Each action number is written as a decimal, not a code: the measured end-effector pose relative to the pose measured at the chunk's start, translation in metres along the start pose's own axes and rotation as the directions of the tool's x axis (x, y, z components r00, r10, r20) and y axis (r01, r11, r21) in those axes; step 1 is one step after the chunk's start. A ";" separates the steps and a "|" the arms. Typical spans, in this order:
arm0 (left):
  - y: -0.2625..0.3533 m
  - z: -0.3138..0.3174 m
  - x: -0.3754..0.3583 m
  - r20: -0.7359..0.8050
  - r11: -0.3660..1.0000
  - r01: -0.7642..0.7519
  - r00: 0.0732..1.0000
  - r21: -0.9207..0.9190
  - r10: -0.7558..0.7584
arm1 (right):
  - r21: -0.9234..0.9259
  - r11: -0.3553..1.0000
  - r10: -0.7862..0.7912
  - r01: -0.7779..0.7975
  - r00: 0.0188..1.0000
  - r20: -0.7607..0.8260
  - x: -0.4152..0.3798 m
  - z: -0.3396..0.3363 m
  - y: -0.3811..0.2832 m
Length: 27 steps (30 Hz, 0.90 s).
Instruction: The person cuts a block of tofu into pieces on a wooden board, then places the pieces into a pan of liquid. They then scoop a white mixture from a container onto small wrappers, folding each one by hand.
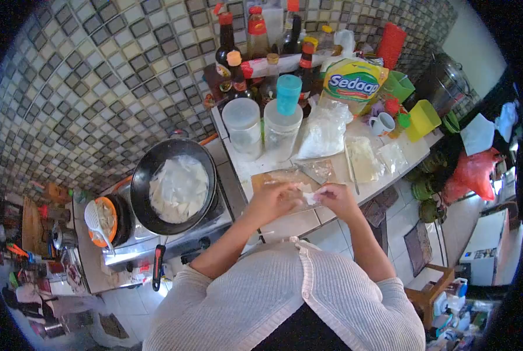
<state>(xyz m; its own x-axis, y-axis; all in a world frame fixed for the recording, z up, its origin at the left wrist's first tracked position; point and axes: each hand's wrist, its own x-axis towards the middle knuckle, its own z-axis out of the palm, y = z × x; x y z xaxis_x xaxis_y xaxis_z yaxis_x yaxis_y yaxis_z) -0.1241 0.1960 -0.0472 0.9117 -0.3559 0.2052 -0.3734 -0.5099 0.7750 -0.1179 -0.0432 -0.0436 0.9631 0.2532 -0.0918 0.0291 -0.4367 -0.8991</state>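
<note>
Over a brown board at the counter's front, my two hands work close together on a small, thin white piece, perhaps dough wrapper. My right hand pinches it from the right. My left hand has its fingers curled at the other side, around a pale bit of it. Just behind the hands lies a flat grey blade or plastic piece. To the right, a stack of pale flat sheets rests beside a thin stick-like utensil.
On the stove at left, a black frying pan holds pale flat pieces. An orange bowl with a white slotted spoon is farther left. Jars, sauce bottles, a white powder bag and a mug line the counter.
</note>
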 end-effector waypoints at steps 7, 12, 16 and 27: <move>0.000 0.027 0.015 0.148 0.980 0.179 0.975 -0.082 -0.166 | 0.104 0.994 -0.006 0.017 0.994 -0.106 0.005 -0.049 0.026; 0.013 0.023 0.016 0.133 0.954 0.271 0.958 -0.131 -0.254 | -0.806 0.590 -0.239 -0.046 0.944 -0.228 -0.018 -0.113 0.057; 0.026 0.028 0.026 0.060 0.960 0.255 0.967 -0.119 -0.250 | -0.650 0.760 -0.102 -0.015 0.985 -0.142 -0.019 -0.110 0.080; 0.034 0.072 0.057 0.066 0.941 0.282 0.959 -0.186 -0.274 | -0.056 0.993 -0.115 0.101 0.833 -0.540 0.020 -0.140 0.129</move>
<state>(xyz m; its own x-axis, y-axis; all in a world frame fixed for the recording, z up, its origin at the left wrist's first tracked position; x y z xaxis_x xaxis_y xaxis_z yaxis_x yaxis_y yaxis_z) -0.0973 0.1016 -0.0521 0.9659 -0.2530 -0.0551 -0.0627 -0.4347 0.8984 -0.0571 -0.2150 -0.1012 0.9440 -0.2054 0.2581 0.1409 -0.4565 -0.8785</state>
